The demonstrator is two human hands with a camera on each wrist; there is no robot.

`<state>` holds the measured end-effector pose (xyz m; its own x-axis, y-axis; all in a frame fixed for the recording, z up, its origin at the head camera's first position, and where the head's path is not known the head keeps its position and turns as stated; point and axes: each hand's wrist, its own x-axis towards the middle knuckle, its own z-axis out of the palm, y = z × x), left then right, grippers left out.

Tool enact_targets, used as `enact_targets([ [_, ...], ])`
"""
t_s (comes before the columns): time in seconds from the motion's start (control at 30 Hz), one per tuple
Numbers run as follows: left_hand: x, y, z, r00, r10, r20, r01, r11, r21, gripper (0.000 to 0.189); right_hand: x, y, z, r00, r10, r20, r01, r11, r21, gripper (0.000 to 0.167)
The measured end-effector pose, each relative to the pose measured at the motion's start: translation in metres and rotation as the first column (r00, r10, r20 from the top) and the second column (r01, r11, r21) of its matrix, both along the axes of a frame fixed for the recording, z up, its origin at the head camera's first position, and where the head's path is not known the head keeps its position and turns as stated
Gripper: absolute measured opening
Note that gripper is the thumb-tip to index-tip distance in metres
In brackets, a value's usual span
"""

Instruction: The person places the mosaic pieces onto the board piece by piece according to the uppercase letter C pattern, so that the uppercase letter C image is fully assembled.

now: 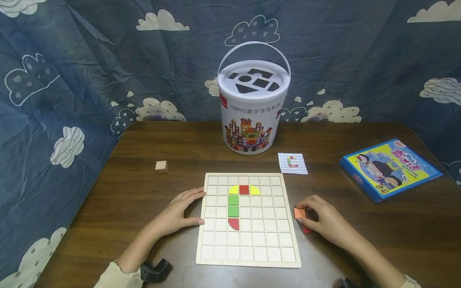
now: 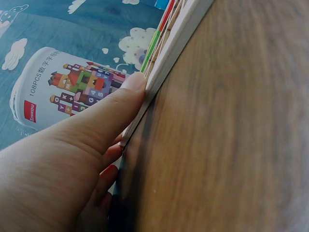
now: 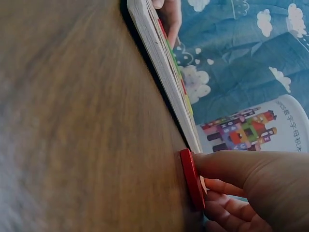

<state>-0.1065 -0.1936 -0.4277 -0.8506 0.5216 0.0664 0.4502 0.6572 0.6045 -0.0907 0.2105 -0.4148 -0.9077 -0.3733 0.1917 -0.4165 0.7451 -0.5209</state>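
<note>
A wooden grid board [image 1: 252,253] lies on the table. It carries two yellow quarter-round tiles [image 1: 255,190], a red square [image 1: 243,189] between them, two green squares [image 1: 233,200] below the left one, and a red quarter-round tile [image 1: 234,224] under those. My left hand [image 1: 175,214] rests at the board's left edge, its thumb and fingers touching the rim. Right of the board, my right hand [image 1: 325,220] pinches an orange square tile [image 1: 299,213] between thumb and fingers. A red piece [image 3: 192,179] lies by the thumb, mostly hidden in the head view.
A white lidded block bucket [image 1: 252,112] stands behind the board. A small pattern card [image 1: 293,163] lies at its upper right corner. Further right is a blue and yellow box [image 1: 390,168]; a plain wooden cube [image 1: 161,167] sits to the left. A cloud-print cloth [image 1: 108,80] hangs behind the table.
</note>
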Motion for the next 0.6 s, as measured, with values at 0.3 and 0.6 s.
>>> enact_targets([
  [0.3, 0.0, 0.0, 0.001, 1.0, 0.0, 0.001, 0.0, 1.0, 0.0, 0.073, 0.005, -0.018, 0.019, 0.999, 0.015, 0.048, -0.013, 0.999, -0.046, 0.025],
  [0.6, -0.001, 0.0, 0.0, 1.0, 0.002, 0.004, -0.002, 1.0, -0.005, 0.073, 0.017, -0.062, 0.026, 0.985, 0.169, -0.032, -0.172, 0.971, -0.163, 0.022],
])
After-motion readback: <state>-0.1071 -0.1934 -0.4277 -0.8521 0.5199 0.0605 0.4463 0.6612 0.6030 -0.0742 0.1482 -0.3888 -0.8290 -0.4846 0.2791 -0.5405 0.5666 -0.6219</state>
